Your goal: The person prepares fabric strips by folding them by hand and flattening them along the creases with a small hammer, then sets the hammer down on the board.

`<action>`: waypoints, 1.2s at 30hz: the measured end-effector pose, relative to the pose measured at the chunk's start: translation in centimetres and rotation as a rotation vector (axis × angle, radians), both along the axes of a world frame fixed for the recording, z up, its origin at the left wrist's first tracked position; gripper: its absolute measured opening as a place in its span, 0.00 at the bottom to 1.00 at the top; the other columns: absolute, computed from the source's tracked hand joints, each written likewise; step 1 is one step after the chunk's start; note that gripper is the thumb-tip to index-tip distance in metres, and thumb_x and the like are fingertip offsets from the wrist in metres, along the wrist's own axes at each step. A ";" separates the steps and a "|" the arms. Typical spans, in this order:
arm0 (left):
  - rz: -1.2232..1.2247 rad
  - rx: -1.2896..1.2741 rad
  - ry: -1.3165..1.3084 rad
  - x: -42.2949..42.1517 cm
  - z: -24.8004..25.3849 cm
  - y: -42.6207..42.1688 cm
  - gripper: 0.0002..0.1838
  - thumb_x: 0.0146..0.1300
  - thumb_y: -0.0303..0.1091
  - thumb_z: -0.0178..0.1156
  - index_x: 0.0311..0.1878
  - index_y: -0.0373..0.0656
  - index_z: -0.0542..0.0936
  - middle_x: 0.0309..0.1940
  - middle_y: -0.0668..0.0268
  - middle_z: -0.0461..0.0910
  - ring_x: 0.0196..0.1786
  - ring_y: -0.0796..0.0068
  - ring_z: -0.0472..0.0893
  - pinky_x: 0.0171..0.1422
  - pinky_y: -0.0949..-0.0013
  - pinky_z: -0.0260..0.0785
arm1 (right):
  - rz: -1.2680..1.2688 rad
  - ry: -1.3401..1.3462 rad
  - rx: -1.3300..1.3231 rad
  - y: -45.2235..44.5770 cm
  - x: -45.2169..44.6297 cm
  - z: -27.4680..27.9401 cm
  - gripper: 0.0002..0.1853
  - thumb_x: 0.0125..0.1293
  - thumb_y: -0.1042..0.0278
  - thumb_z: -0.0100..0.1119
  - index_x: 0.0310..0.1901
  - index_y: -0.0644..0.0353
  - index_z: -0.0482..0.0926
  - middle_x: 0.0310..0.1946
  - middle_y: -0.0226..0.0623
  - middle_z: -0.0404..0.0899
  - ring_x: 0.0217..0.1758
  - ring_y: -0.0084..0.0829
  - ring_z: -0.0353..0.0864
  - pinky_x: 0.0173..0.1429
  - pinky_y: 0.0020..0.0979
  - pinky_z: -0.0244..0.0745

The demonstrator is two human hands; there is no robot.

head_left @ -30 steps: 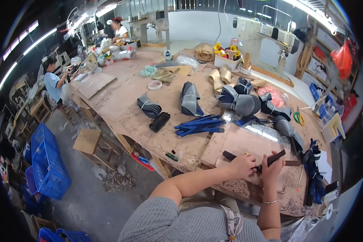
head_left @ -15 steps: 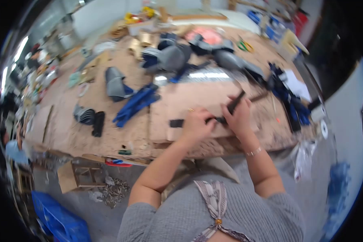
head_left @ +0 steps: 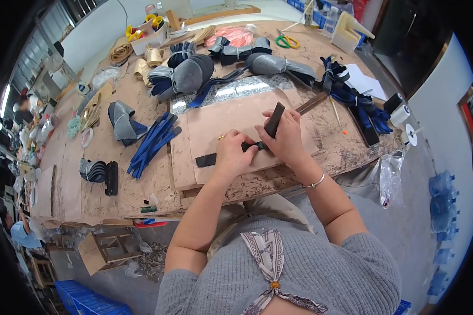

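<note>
On the pale board (head_left: pixel 194 136) at the bench's near edge, a black strip (head_left: pixel 206 160) runs beneath my left hand (head_left: pixel 234 152). The fingers of that hand are closed on it, pinching near its right end. My right hand (head_left: pixel 286 136) is wrapped around a dark flat bar (head_left: pixel 274 119), tilted with its upper end sticking up. The bar's lower end comes close to the strip beside my left fingertips; whether they touch I cannot tell. A long brown stick (head_left: pixel 311 103) lies just beyond my right hand.
Blue strips (head_left: pixel 151 144) and grey-blue bundles (head_left: pixel 192 73) lie left of and behind the board. Green-and-orange scissors (head_left: pixel 287 42) are at the back. Dark blue straps (head_left: pixel 370 113) and thread spools (head_left: pixel 400 115) sit right. A stool (head_left: pixel 108 252) stands below.
The view has turned and sharpened, so the bench sits differently in it. Both hands stay over the board, the left on the black strip and the right around the bar.
</note>
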State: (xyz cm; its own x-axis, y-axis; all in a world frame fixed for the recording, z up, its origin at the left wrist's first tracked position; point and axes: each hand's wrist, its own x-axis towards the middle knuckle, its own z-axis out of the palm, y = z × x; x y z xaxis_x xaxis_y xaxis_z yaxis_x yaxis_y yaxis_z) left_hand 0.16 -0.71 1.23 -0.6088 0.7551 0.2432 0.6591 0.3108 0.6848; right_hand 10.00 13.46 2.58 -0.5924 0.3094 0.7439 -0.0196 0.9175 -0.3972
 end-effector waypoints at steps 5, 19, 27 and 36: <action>-0.013 0.079 0.081 0.0 -0.8 -0.1 0.07 0.51 0.32 0.70 0.33 0.41 0.85 0.38 0.60 0.81 0.46 0.55 0.78 0.54 0.56 0.71 | 0.017 0.101 0.080 -1.1 0.2 0.7 0.18 0.56 0.63 0.72 0.44 0.59 0.78 0.36 0.30 0.82 0.41 0.35 0.79 0.58 0.38 0.61; -0.094 0.216 0.283 -0.8 -1.1 -1.4 0.05 0.50 0.28 0.69 0.31 0.40 0.84 0.35 0.60 0.81 0.41 0.57 0.79 0.51 0.58 0.72 | 0.097 0.006 0.050 -0.2 -1.7 0.5 0.13 0.55 0.65 0.71 0.40 0.58 0.79 0.29 0.31 0.80 0.38 0.36 0.79 0.57 0.40 0.62; -0.096 0.200 0.295 -1.1 -1.0 -2.1 0.05 0.49 0.27 0.68 0.30 0.40 0.83 0.34 0.61 0.81 0.41 0.56 0.79 0.52 0.58 0.73 | 0.179 -0.039 -0.042 -1.0 -2.7 0.2 0.15 0.53 0.65 0.72 0.40 0.58 0.79 0.29 0.32 0.80 0.40 0.37 0.79 0.57 0.38 0.62; -0.150 0.172 0.386 -2.3 -1.5 -2.7 0.05 0.49 0.27 0.68 0.30 0.41 0.82 0.34 0.61 0.81 0.41 0.58 0.79 0.51 0.59 0.74 | 0.244 -0.026 0.032 -2.0 -2.8 0.8 0.12 0.54 0.67 0.72 0.37 0.58 0.79 0.31 0.32 0.81 0.39 0.37 0.78 0.56 0.41 0.64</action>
State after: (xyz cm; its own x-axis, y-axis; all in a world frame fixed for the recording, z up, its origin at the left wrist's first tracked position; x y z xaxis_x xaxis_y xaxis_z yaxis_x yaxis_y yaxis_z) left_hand -2.19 -3.46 -0.30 -0.3361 0.7566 0.5609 0.9054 0.0955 0.4136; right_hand 7.19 11.51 3.40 -0.6659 0.1312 0.7344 -0.2324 0.8990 -0.3713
